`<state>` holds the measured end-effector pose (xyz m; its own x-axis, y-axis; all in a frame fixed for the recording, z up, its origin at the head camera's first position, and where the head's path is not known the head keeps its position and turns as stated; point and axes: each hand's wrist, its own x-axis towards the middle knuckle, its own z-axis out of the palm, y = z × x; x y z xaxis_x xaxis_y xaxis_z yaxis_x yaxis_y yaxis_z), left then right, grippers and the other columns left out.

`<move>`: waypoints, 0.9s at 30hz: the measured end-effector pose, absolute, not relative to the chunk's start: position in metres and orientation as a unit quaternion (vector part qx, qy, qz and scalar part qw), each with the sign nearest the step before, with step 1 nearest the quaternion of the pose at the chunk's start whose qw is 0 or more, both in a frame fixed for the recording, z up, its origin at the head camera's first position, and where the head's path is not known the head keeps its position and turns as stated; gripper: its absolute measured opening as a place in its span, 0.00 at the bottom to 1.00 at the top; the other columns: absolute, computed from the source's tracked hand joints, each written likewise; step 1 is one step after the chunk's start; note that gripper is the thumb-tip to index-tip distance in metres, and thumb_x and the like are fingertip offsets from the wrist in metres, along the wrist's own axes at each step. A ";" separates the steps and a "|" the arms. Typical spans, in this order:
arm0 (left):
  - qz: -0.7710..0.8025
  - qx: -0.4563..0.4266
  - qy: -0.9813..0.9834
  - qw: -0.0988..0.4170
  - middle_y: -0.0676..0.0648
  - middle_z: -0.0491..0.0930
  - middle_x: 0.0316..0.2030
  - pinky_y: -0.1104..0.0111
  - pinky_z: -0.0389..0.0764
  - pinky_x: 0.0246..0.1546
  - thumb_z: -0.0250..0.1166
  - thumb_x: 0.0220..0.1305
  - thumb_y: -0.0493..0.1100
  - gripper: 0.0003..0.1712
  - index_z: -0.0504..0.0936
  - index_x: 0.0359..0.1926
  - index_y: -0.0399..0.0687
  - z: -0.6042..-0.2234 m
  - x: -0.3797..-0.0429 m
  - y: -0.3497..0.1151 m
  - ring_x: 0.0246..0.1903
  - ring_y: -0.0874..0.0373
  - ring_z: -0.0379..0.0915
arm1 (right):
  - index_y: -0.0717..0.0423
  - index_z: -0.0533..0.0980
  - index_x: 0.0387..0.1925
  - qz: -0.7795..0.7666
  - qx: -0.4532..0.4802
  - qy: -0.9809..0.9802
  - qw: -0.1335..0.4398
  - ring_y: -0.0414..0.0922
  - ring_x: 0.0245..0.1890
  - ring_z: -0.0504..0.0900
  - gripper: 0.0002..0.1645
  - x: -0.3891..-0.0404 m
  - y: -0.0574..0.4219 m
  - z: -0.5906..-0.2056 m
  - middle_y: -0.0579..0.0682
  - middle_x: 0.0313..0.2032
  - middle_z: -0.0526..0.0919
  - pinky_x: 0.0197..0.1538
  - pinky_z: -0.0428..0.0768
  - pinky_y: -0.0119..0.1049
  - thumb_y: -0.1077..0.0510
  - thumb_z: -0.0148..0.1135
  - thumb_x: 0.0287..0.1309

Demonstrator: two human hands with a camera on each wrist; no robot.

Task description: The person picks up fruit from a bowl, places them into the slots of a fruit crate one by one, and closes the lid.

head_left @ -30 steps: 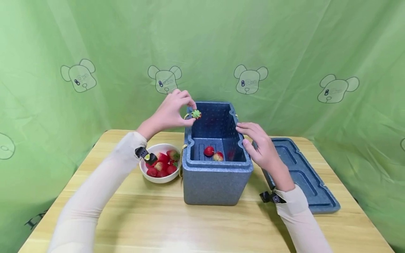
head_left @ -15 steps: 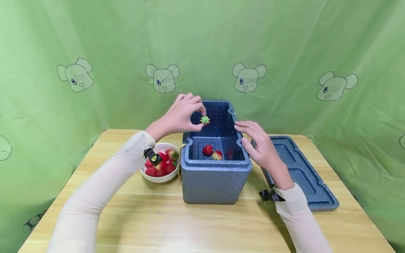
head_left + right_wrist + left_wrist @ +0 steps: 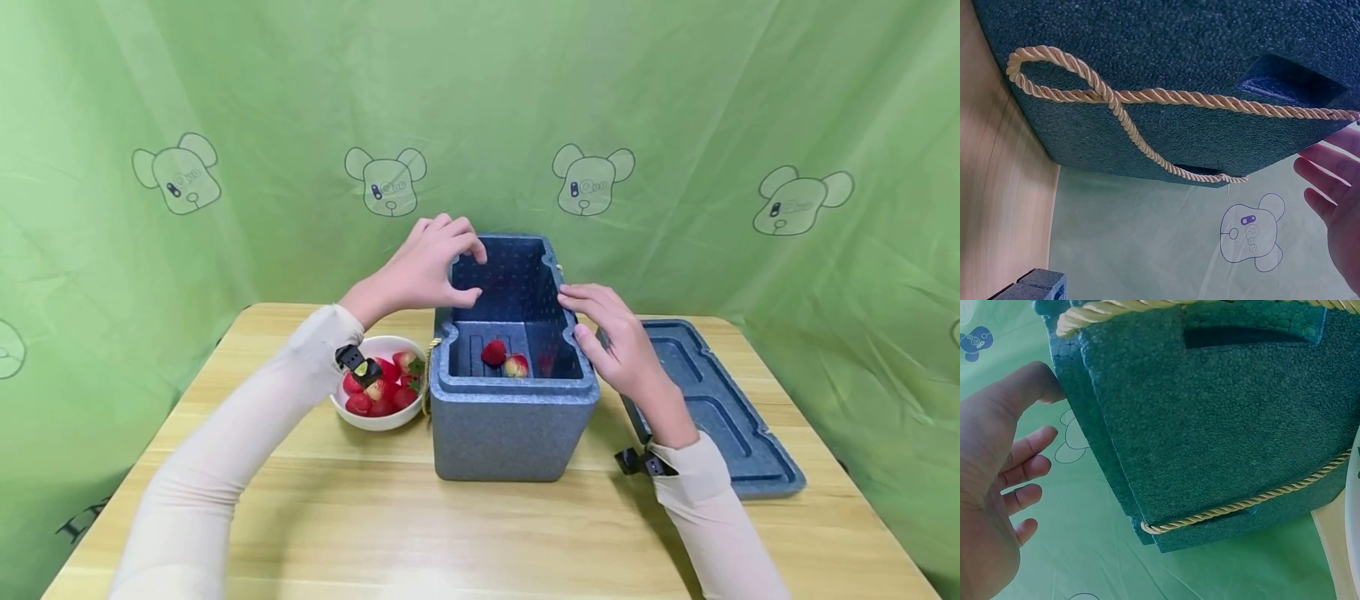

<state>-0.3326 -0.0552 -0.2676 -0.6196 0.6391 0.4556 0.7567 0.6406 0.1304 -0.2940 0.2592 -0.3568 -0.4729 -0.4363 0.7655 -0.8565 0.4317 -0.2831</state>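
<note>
My left hand (image 3: 427, 271) hovers over the left rim of a blue-grey foam box (image 3: 510, 442), thumb and fingers apart with nothing between them. In the left wrist view its fingers show beside the box's outer wall (image 3: 1210, 425). Down inside the box are a red strawberry (image 3: 493, 352) and a paler red-and-cream strawberry (image 3: 516, 365); whether another lies under or behind them I cannot tell. My right hand (image 3: 615, 342) rests on the box's right rim with fingers extended. Left of the box stands a white bowl (image 3: 381, 423) with several strawberries (image 3: 382, 392).
The box's lid (image 3: 720, 417) lies on the wooden table (image 3: 360, 517) to the right, behind my right forearm. Twisted gold rope (image 3: 1166, 97) runs along the box's sides. A green curtain (image 3: 480, 83) with bear-head prints hangs behind the table.
My left hand moved right over the box with a strawberry, then its fingers parted and the strawberry left them. The red one inside looks different from before. My right hand stayed on the rim.
</note>
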 end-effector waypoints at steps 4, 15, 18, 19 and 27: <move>-0.158 -0.392 -0.886 0.191 0.47 0.78 0.47 0.52 0.63 0.59 0.71 0.55 0.53 0.19 0.81 0.46 0.51 -0.268 -0.333 -0.057 0.46 0.51 0.64 | 0.63 0.80 0.58 0.336 0.407 -0.792 0.306 0.58 0.65 0.74 0.22 -0.295 0.260 -0.357 0.61 0.61 0.81 0.74 0.63 0.37 0.61 0.54 0.65; -0.198 -0.374 -0.885 0.195 0.47 0.78 0.46 0.56 0.63 0.50 0.71 0.55 0.51 0.18 0.83 0.46 0.50 -0.276 -0.332 -0.073 0.44 0.51 0.64 | 0.63 0.80 0.59 0.336 0.404 -0.796 0.302 0.58 0.65 0.74 0.23 -0.296 0.261 -0.359 0.61 0.61 0.80 0.74 0.62 0.36 0.62 0.53 0.64; -0.210 -0.362 -0.887 0.194 0.47 0.79 0.47 0.56 0.63 0.50 0.72 0.54 0.51 0.18 0.83 0.45 0.50 -0.278 -0.332 -0.080 0.45 0.50 0.64 | 0.63 0.79 0.59 0.336 0.403 -0.796 0.302 0.58 0.65 0.74 0.24 -0.296 0.260 -0.359 0.60 0.62 0.80 0.74 0.62 0.36 0.63 0.53 0.64; -0.213 -0.358 -0.889 0.193 0.47 0.79 0.47 0.56 0.63 0.51 0.72 0.54 0.50 0.19 0.84 0.46 0.50 -0.279 -0.332 -0.083 0.45 0.51 0.64 | 0.63 0.79 0.59 0.335 0.403 -0.796 0.302 0.58 0.65 0.74 0.24 -0.296 0.260 -0.359 0.60 0.62 0.80 0.74 0.62 0.36 0.63 0.53 0.64; -0.224 -0.330 -0.899 0.182 0.48 0.78 0.48 0.56 0.63 0.53 0.73 0.53 0.49 0.21 0.84 0.47 0.48 -0.294 -0.332 -0.105 0.47 0.49 0.64 | 0.64 0.79 0.59 0.335 0.403 -0.796 0.302 0.58 0.65 0.74 0.24 -0.296 0.261 -0.360 0.60 0.62 0.80 0.74 0.61 0.34 0.61 0.52 0.65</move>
<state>-0.3321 -0.1049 -0.2940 -0.7159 0.5122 0.4745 0.6750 0.6816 0.2826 -0.2963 0.2612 -0.3597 -0.4924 -0.4400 0.7509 -0.8443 0.4509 -0.2895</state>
